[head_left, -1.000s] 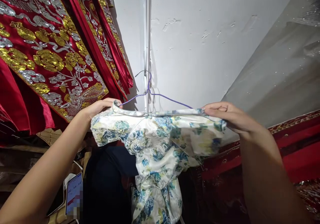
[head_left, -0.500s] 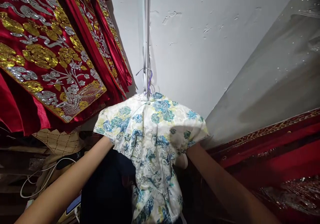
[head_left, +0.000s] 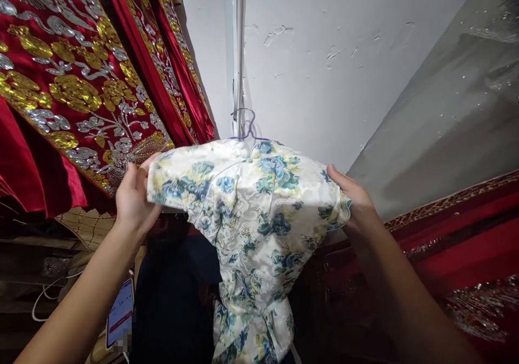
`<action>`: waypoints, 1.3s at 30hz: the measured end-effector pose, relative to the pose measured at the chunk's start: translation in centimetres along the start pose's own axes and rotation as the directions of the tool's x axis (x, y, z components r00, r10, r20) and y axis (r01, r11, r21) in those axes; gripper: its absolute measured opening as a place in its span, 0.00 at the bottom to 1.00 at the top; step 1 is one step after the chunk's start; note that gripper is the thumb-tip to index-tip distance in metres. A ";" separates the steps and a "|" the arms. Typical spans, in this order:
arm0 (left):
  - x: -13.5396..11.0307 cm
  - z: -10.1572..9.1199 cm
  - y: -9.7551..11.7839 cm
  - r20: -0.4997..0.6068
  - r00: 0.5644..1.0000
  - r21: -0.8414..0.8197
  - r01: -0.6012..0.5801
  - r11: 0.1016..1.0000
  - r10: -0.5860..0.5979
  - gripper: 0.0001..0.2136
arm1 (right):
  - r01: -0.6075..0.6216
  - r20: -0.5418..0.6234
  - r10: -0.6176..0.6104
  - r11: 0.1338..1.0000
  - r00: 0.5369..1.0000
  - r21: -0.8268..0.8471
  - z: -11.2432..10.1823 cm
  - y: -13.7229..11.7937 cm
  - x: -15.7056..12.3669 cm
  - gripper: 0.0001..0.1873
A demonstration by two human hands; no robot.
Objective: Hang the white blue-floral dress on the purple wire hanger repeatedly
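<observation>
In front of me a white short-sleeved dress (head_left: 251,223) with blue, green and yellow flowers is on a thin purple hanger (head_left: 250,128), whose hook is up at a metal rail. My left hand (head_left: 135,193) is closed on the edge of the sleeve at the left, thumb up, the other fingers partly behind the cloth. At the right, my right hand (head_left: 352,193) grips the other sleeve, thumb on top and fingers mostly hidden. Between the two hands the shoulders are stretched wide, and the lower part hangs in folds.
Red cloth (head_left: 81,88) with gold and silver embroidery hangs at the upper left. A metal upright (head_left: 238,45) runs along the white wall (head_left: 324,72). Clear plastic covering (head_left: 430,115) slopes down at the right above red fabric (head_left: 482,239). A lit phone (head_left: 120,312) lies at the lower left.
My hands, hidden under the sleeves before, now show outside at both sleeve edges. The sleeves are pulled wider apart and the hanger's shoulder bar has come into view above the collar.
</observation>
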State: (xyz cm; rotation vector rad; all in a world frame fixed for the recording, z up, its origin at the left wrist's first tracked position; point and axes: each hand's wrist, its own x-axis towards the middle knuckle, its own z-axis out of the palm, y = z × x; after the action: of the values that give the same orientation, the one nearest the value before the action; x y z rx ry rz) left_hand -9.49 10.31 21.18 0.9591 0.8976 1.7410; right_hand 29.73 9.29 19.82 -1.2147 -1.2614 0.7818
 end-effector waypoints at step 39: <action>-8.1 0.0 -1.2 0.411 0.602 0.501 -0.776 0.382 0.685 0.09 | -0.004 0.175 -0.070 0.921 0.982 0.390 6.1 -2.4 2.3 0.17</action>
State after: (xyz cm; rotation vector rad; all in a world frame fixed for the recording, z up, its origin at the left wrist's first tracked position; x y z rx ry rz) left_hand -6.82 3.04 18.40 2.2144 1.0904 2.0600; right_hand 23.89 12.31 22.03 -0.8089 -1.1996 1.0831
